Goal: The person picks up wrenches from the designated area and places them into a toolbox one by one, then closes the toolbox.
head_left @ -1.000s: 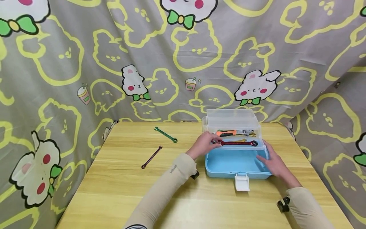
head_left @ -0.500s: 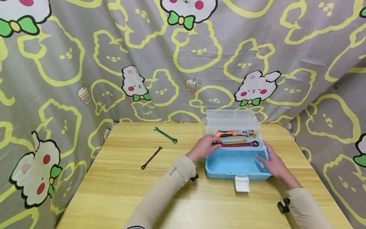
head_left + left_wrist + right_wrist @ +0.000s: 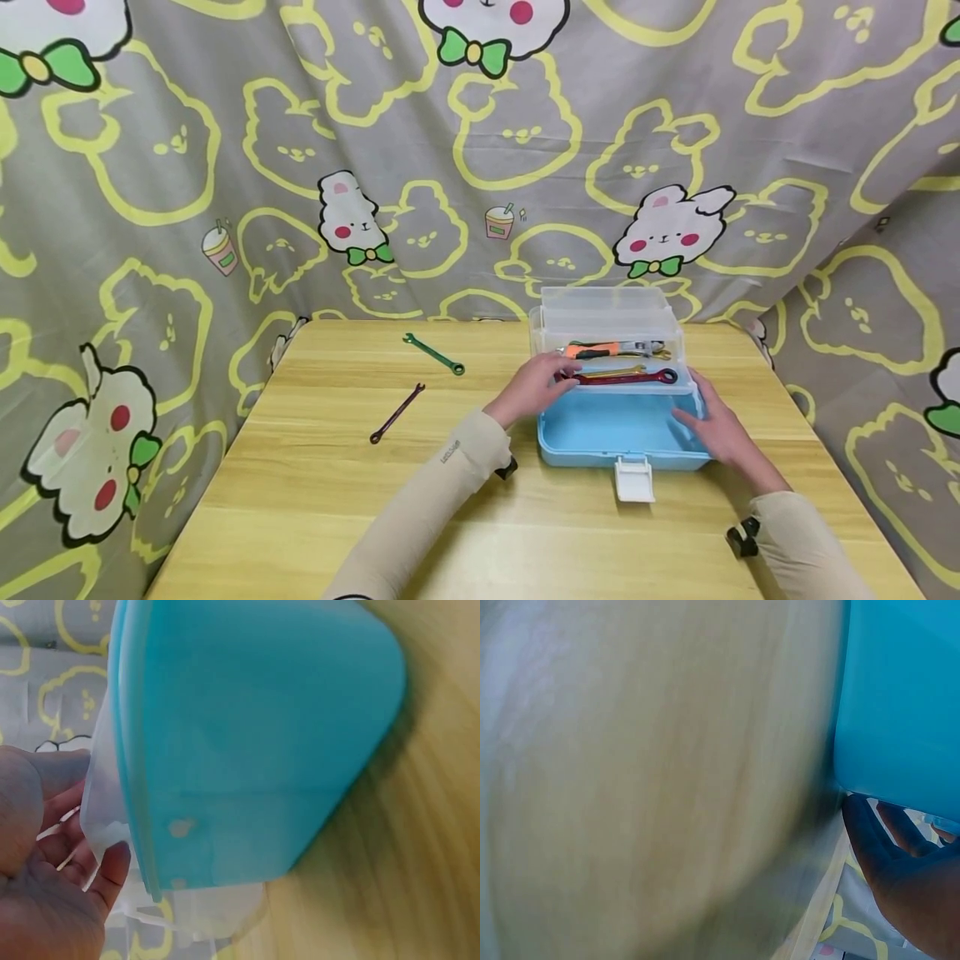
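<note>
My left hand (image 3: 531, 385) reaches over the left end of a clear tray (image 3: 607, 388) in the light blue toolbox (image 3: 581, 457). Thumb and fingers pinch the left end of a dark red wrench (image 3: 626, 378), which lies along the tray's front; the fingertips partly cover that end. In the left wrist view, one finger touches the tray's outer end wall. My right hand (image 3: 726, 429) holds the toolbox's right end, thumb over the rim and fingers outside; in the right wrist view, fingers (image 3: 862, 825) sit at the blue wall. A yellow wrench (image 3: 617, 372) lies behind the red one.
An orange-and-black-handled tool (image 3: 592, 350) lies in the tray's rear tier, before the raised clear lid (image 3: 603, 300). A white latch (image 3: 634, 481) hangs at the box's front. Left on the wooden table (image 3: 300, 467) are a green wrench (image 3: 435, 354) and a purple wrench (image 3: 397, 413).
The red wrench's right end shifts very slightly in the tray, and my left hand settles a little lower and leftward. My right hand stays at the box's right end.
</note>
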`<state>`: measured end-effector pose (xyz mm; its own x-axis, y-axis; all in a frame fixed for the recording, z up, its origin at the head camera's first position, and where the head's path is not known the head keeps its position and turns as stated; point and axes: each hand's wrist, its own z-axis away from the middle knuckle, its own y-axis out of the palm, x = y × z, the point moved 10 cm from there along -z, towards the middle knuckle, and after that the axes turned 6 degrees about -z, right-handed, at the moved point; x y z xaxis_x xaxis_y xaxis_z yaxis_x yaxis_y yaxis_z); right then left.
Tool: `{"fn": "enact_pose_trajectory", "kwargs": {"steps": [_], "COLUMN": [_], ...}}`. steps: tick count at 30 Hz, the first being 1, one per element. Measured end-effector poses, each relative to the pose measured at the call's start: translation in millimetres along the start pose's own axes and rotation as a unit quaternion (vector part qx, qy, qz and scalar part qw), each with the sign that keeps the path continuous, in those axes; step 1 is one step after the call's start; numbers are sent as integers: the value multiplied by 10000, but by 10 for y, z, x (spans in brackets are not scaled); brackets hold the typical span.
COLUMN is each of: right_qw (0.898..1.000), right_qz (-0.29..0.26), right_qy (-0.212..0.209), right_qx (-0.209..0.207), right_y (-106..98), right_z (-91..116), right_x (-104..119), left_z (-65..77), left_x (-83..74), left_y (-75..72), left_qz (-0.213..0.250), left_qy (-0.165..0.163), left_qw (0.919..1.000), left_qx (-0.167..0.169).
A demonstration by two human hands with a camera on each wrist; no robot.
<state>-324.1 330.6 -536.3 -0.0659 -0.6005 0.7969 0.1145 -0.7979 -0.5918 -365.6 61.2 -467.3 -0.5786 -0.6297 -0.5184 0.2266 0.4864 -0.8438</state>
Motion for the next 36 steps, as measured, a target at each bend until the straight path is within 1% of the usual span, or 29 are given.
{"fn": "enact_pose_trajectory", "kwargs": {"steps": [3, 7, 10, 12, 14, 16, 21, 25, 28, 30, 32, 34, 36], "right_qw": [10000, 10000, 10000, 10000, 10000, 10000, 9999, 9999, 9999, 9999, 9999, 9999, 9999], "right_qz": [47, 61, 33, 13, 8, -6, -20, -40, -70, -71, -87, -77, -58], "right_qy": [12, 8, 10, 40, 68, 98, 109, 127, 128, 98, 97, 113, 126], "right_qx": [-3, -7, -8, 2, -7, 1, -4, -1, 1, -12, 7, 8, 5], "right_y": [3, 3, 3, 8, 7, 10, 8, 4, -1, -3, 4, 8, 8], "right_z": [-12, -19, -20, -21, -20, -21, -17, -12, -9, -10, -15, -13, -7], "right_x": [-11, -11, -6, -11, -16, -24, -22, -15, -7, 1, -2, -6, -7], "left_z": [75, 214, 331, 414, 509, 616, 956, 1235, 1422, 1548, 1666, 1778, 1883], "left_x": [14, 58, 142, 243, 377, 548, 1002, 1352, 1584, 1716, 1821, 1905, 1962], "left_y": [-23, -138, -253, -317, -379, -427, -530, -638, -736, -803, -844, -866, -876], "left_qz": [38, 209, 351, 422, 428, 449, 378, 136, -156, -277, -376, -422, -503], "left_qy": [168, 393, 413, 335, 196, 33, -397, -802, -1136, -1415, -1638, -1868, -2030], "left_qw": [9998, 9983, 9970, 9967, 9968, 9966, 9953, 9925, 9879, 9833, 9797, 9763, 9736], "left_qx": [-87, -366, -549, -606, -653, -694, -799, -916, -1049, -1108, -1090, -1008, -912]}}
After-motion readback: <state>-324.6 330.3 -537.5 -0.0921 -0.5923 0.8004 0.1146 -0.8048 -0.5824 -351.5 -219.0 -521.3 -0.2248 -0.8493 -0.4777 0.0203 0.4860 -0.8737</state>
